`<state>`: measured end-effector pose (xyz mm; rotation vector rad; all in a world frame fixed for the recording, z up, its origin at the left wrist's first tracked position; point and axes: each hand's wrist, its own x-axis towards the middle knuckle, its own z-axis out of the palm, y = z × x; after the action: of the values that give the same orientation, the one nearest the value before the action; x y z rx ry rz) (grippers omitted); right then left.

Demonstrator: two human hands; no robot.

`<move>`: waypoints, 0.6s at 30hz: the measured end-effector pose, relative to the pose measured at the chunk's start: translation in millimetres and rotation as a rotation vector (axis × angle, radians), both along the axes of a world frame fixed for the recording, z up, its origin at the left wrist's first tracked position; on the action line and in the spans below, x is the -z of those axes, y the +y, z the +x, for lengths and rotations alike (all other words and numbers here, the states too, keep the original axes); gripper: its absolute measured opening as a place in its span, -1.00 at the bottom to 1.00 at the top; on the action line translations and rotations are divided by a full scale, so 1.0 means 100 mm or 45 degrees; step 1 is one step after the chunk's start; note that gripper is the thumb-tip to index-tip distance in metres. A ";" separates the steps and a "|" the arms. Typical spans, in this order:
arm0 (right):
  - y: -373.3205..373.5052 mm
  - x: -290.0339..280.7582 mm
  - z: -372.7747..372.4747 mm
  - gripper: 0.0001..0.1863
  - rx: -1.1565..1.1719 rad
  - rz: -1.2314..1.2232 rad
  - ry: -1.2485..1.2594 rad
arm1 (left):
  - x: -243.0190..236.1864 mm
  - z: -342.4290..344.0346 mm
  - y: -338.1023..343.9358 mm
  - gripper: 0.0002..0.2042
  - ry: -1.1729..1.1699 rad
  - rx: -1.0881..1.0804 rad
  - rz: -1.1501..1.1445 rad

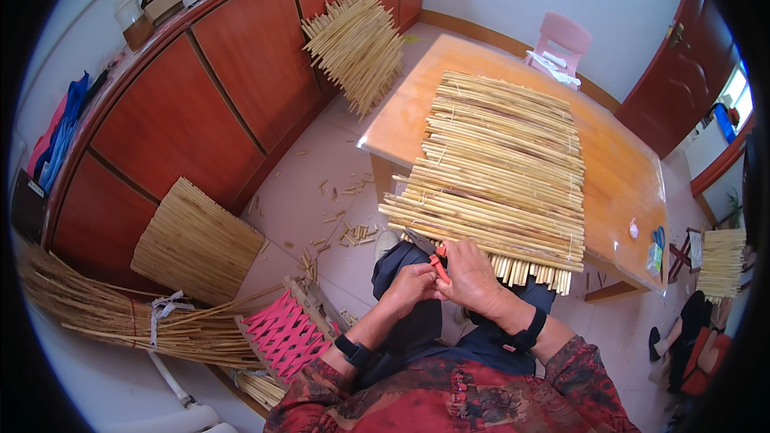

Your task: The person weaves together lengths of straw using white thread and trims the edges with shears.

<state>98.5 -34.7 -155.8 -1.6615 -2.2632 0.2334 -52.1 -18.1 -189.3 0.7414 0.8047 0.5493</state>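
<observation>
1. We see our right hand [472, 271] clenched around the red handles of a pair of cutters [439, 263], held at the near edge of the reed mat [497, 172].
2. Our left hand [411, 285] is closed as well, its fingers meeting the right hand at the same red handles; how much of the tool it grips we cannot tell.
3. The reed mat lies across the wooden counter [618, 168], and its near end overhangs the counter's edge just above our lap, with cut stalk ends pointing toward us.
4. The cutters sit just below the mat's lower left corner, touching or nearly touching the stalk ends.
5. Short reed offcuts [353, 234] lie scattered on the tiled floor to our left.
6. A second mat [196, 242] leans against the red-brown cabinet [200, 112], and a bundle of stalks [357, 44] leans farther along it.
7. Long loose reeds [104, 309] lie at lower left, beside a pink woven stool [285, 333].
8. A pink chair [561, 38] stands at the counter's far end.
</observation>
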 end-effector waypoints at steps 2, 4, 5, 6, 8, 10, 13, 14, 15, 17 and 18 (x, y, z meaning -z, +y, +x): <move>0.01 0.02 0.00 -0.37 0.016 0.061 -0.053 | -0.05 0.00 0.01 -0.79 -0.091 0.018 0.009; 0.04 0.09 0.00 -0.40 0.034 0.078 -0.073 | -0.05 0.00 0.04 -0.78 -0.069 0.033 -0.001; 0.05 0.10 0.00 -0.44 0.052 0.093 -0.092 | -0.06 0.00 0.05 -0.78 -0.045 0.047 -0.012; 0.04 0.09 -0.01 -0.44 0.053 0.093 -0.093 | -0.05 0.00 0.06 -0.78 -0.046 0.048 -0.013; 0.04 0.03 -0.04 -0.53 0.066 0.143 -0.251 | -0.05 0.00 0.06 -0.78 0.103 0.109 0.056; 0.04 -0.04 -0.04 -0.54 0.072 0.157 -0.293 | -0.06 -0.02 0.10 -0.77 0.152 0.129 0.127; 0.12 -0.19 -0.03 -0.53 0.044 0.145 -0.360 | -0.07 -0.13 0.16 -0.77 0.185 0.076 0.166; 0.14 -0.21 -0.02 -0.51 0.015 0.118 -0.386 | -0.06 -0.20 0.17 -0.77 0.168 0.006 0.134; 0.16 -0.17 0.00 -0.51 0.010 0.119 -0.384 | -0.01 -0.28 0.18 -0.76 0.131 -0.035 0.140; 0.21 -0.06 0.09 -0.46 -0.045 0.194 -0.351 | 0.10 -0.40 0.20 -0.76 0.149 -0.138 0.123; 0.21 -0.06 0.10 -0.46 -0.047 0.194 -0.348 | 0.17 -0.45 0.21 -0.76 0.152 -0.141 0.122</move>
<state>108.3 -13.5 -149.4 -1.6582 -2.4378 -0.1643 -97.5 3.0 -206.6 0.8273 0.9392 0.6511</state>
